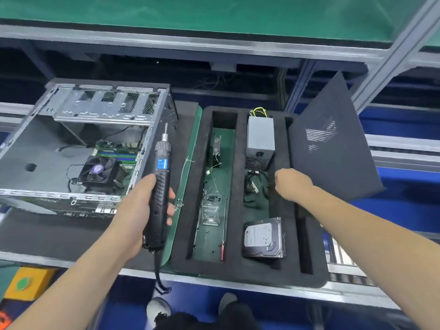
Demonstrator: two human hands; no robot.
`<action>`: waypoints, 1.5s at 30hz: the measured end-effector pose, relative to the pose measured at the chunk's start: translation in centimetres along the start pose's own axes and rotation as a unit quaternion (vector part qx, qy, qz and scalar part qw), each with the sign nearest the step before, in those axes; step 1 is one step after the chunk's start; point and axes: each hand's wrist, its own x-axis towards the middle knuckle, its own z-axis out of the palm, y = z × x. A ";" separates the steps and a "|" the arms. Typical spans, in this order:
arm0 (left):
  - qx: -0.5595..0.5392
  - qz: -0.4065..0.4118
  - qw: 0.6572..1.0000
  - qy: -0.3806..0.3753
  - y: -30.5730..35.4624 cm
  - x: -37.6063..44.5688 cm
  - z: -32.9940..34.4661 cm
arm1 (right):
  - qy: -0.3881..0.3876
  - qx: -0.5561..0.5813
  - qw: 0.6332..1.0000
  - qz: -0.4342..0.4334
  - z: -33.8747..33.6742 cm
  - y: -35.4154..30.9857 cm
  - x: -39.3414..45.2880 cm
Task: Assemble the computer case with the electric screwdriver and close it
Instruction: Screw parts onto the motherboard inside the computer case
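The open computer case (47, 144) lies on its side at the left, with a motherboard and a black fan (98, 171) inside. My left hand (140, 206) grips the black electric screwdriver (160, 186), bit pointing away, just right of the case's edge. My right hand (291, 184) is closed at the lower edge of the dark side panel (333, 144), which leans tilted at the right over the foam tray. What the fingers hold is hidden; they appear to pinch the panel's edge.
A black foam tray (238, 267) sits in the middle with a grey power supply (260, 141), a hard drive (264, 238), cables, small parts and a red-handled screwdriver (222, 252). A yellow box with a green button (25, 283) is at lower left. My shoes show below the bench.
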 end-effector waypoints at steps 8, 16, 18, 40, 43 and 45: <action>0.090 0.015 0.995 0.046 -1.2 -0.9 -0.7 | 0.012 0.063 0.998 0.007 0.3 1.2 1.3; 0.078 0.036 0.994 0.070 -0.9 -1.7 -1.8 | -0.034 0.064 0.988 -0.135 0.6 -2.2 1.1; 0.068 0.040 0.994 0.072 -1.0 -1.8 -1.9 | -0.035 0.054 0.986 -0.155 1.4 -3.8 1.0; 0.017 0.106 0.989 0.104 4.5 -1.6 -1.8 | 0.051 0.406 0.908 0.083 -0.5 -18.1 15.6; -0.019 0.099 0.987 0.123 6.0 -2.5 -3.7 | 0.102 0.513 0.849 0.079 -3.9 -17.1 12.7; -0.039 0.093 0.987 0.125 7.3 -2.8 -5.2 | 0.106 0.582 0.805 0.038 -7.0 -16.6 10.3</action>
